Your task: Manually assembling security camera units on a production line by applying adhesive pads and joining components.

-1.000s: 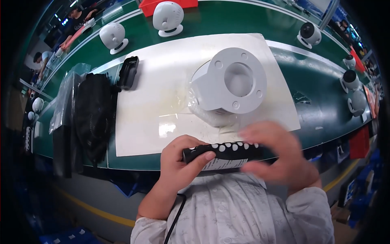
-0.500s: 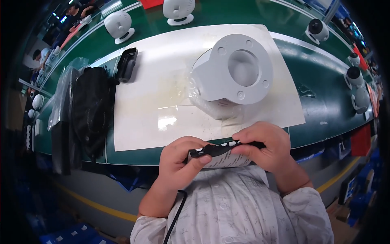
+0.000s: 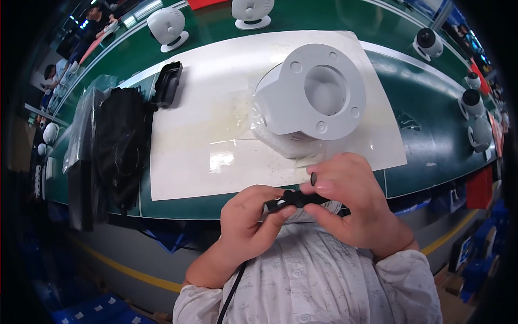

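My left hand (image 3: 251, 221) pinches a floppy black strip (image 3: 294, 198) with pale spots on it, held over the table's near edge. My right hand (image 3: 353, 202) is close against the strip's right end. Between its thumb and index finger sticks up a small dark round pad (image 3: 313, 179). A white printed piece (image 3: 318, 211) shows partly behind the strip. Beyond my hands lies a white fan-like device (image 3: 342, 119), its round base turned up, with a large central opening and several small round recesses. Bubble wrap (image 3: 280, 144) lies under it.
A white sheet (image 3: 189, 156) covers the green table. On the left lie a black tray-like part (image 3: 168, 83), a black cloth bag (image 3: 120, 143) and plastic-wrapped black pieces (image 3: 83, 140). White fans (image 3: 167, 27) stand along the far side. A black cable (image 3: 232, 291) hangs by my left forearm.
My right hand has lifted its fingers off the strip's right end and now has a small dark round pad at its fingertips. The left hand has shifted slightly right with the strip.
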{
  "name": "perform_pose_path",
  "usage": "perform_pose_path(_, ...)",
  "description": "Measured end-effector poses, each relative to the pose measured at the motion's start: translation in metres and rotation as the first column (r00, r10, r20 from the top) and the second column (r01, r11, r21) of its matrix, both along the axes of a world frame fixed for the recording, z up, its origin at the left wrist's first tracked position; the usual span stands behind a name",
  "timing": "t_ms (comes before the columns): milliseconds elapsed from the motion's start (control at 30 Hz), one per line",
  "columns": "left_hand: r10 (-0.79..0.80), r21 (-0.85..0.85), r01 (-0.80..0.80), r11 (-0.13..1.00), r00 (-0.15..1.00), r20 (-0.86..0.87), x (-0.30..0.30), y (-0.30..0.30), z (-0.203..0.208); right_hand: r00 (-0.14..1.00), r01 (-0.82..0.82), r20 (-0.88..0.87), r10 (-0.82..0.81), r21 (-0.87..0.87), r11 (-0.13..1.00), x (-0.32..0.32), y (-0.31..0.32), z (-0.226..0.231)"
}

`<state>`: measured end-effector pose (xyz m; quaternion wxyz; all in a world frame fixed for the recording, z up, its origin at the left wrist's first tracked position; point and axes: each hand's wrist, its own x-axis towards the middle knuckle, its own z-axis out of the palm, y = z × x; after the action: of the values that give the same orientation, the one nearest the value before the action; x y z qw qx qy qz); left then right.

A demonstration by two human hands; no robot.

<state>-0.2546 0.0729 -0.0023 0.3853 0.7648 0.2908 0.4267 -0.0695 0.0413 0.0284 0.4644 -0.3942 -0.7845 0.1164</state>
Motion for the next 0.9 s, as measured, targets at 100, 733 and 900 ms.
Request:
perform_pose_path(100, -0.005, 0.041, 0.006, 0.999, 1.0, -0.021, 0.004, 0.0, 0.006, 1.0, -0.026, 0.006, 0.026, 0.0, 1.0, 0.0, -0.001, -0.003)
perform_pose_path(733, -0.065, 0.08, 0.074, 0.994, 0.993, -0.103, 0.009, 0.003, 0.013, 0.92, -0.157, -0.379, 0.096, -0.132, 0.979, -0.002, 0.003, 0.004)
perform_pose_path(900, -0.095, 0.088, 0.107, 0.99, 0.987, -0.133, 0.01, 0.004, 0.019, 0.972, -0.228, -0.074, 0.222, -0.075, 0.971, 0.004, 0.011, 0.021)
